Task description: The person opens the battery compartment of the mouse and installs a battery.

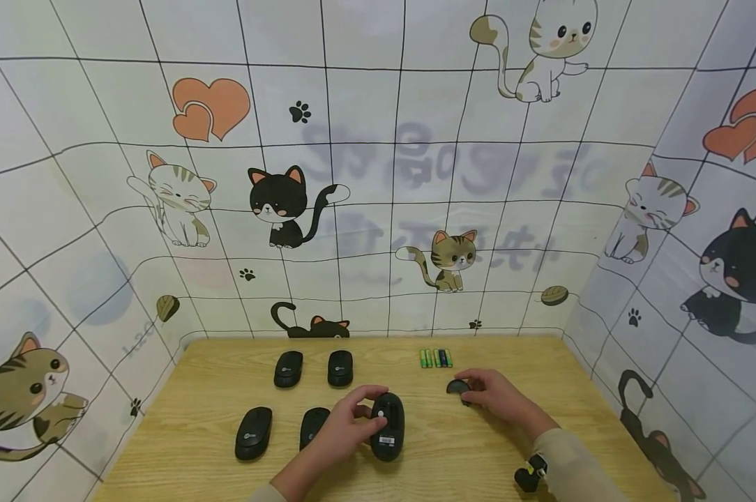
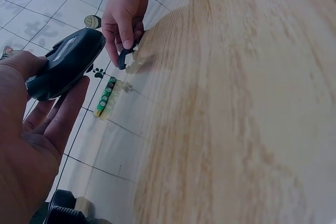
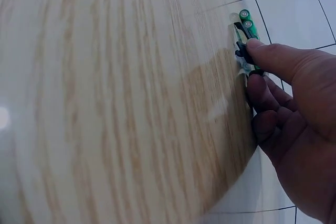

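My left hand (image 1: 346, 427) grips a black computer mouse (image 1: 387, 427) between thumb and fingers, raised over the table. Its underside, with a white label and a slot, faces the head camera. In the left wrist view the mouse (image 2: 68, 61) is seen from the side. To the right, my right hand (image 1: 494, 396) pinches a small black curved cover (image 1: 458, 387) close over the wood. The right wrist view shows thumb and fingertips on this cover (image 3: 241, 51), seen nearly edge-on. Just behind it lies a row of several green batteries (image 1: 436, 358).
Several black mice lie at the left of the wooden table (image 1: 183, 418): two at the back (image 1: 288, 369), one at the front left (image 1: 253, 433), and another (image 1: 314, 422) partly hidden by my left hand. A cloth wall with printed cats (image 1: 277, 209) encloses the table.
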Available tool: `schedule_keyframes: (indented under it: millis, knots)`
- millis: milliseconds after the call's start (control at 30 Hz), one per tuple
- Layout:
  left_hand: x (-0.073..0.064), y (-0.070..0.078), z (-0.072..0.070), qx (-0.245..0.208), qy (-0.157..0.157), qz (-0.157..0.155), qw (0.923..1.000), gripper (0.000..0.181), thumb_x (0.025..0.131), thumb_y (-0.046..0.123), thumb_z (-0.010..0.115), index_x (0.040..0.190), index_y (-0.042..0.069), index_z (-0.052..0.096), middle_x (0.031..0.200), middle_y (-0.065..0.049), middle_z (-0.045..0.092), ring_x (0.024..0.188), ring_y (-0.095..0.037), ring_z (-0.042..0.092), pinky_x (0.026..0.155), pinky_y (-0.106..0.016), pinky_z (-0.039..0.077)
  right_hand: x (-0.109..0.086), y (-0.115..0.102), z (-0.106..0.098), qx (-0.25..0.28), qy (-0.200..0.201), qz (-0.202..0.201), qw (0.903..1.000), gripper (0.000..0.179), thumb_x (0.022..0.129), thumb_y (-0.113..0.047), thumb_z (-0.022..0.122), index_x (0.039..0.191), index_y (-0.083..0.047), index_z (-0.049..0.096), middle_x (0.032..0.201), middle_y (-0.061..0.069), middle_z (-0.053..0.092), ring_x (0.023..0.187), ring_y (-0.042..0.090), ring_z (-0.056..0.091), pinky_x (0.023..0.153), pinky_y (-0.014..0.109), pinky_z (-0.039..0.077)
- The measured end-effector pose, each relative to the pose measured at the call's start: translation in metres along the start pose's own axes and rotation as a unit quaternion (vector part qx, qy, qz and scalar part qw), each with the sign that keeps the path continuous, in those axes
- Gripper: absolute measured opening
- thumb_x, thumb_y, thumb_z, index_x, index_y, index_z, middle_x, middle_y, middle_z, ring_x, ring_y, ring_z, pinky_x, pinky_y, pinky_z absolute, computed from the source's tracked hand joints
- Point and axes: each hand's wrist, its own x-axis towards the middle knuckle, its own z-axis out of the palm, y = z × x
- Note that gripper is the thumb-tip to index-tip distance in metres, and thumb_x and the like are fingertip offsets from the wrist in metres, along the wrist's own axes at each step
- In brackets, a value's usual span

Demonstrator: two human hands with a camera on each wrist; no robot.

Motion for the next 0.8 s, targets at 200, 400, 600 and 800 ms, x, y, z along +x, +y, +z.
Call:
schedule_keyframes:
  millis: [200, 400, 600, 800]
  knots:
    - [0.001, 0.002, 0.0, -0.002, 0.001, -0.002, 1.0, 0.048, 0.106, 0.01, 0.076, 0.152, 0.014, 0.063, 0.143, -0.012, 0.058, 0.108, -0.028, 0.07, 0.077, -0.035, 0.067, -0.001, -0.001, 0.0, -0.013, 0.021, 0.003, 0.9997, 0.034, 0.102, -0.013, 0.081, 0.132, 0.0, 0.074, 0.117, 0.009, 0.069, 0.102, 0.023, 0.064, 0.076, 0.031, 0.056]
    - [0.001, 0.001, 0.0, -0.001, 0.001, 0.002, 1.0, 0.048, 0.106, 0.01, 0.076, 0.152, 0.012, 0.063, 0.142, -0.013, 0.059, 0.109, -0.027, 0.07, 0.078, -0.034, 0.067, -0.002, -0.001, 0.001, 0.009, 0.035, 0.019, 0.9992, 0.031, 0.103, -0.013, 0.079, 0.129, 0.002, 0.071, 0.121, 0.013, 0.07, 0.102, 0.022, 0.066, 0.073, 0.031, 0.059]
    - [0.002, -0.001, 0.001, 0.013, 0.001, 0.009, 0.9999, 0.049, 0.106, 0.01, 0.076, 0.153, 0.009, 0.062, 0.141, -0.013, 0.059, 0.106, -0.027, 0.071, 0.077, -0.032, 0.066, 0.002, -0.004, 0.003, 0.017, 0.066, 0.04, 0.9968, 0.024, 0.107, -0.015, 0.076, 0.126, -0.001, 0.071, 0.112, 0.007, 0.07, 0.093, 0.019, 0.065, 0.069, 0.032, 0.057]
    - [0.001, 0.0, 0.002, 0.012, 0.001, 0.009, 0.9999, 0.05, 0.106, 0.01, 0.076, 0.154, 0.007, 0.061, 0.141, -0.013, 0.059, 0.106, -0.026, 0.071, 0.076, -0.032, 0.066, 0.016, -0.011, 0.004, 0.023, 0.099, 0.046, 0.9937, 0.017, 0.108, -0.013, 0.074, 0.122, -0.004, 0.072, 0.108, 0.006, 0.07, 0.091, 0.021, 0.065, 0.07, 0.034, 0.057]
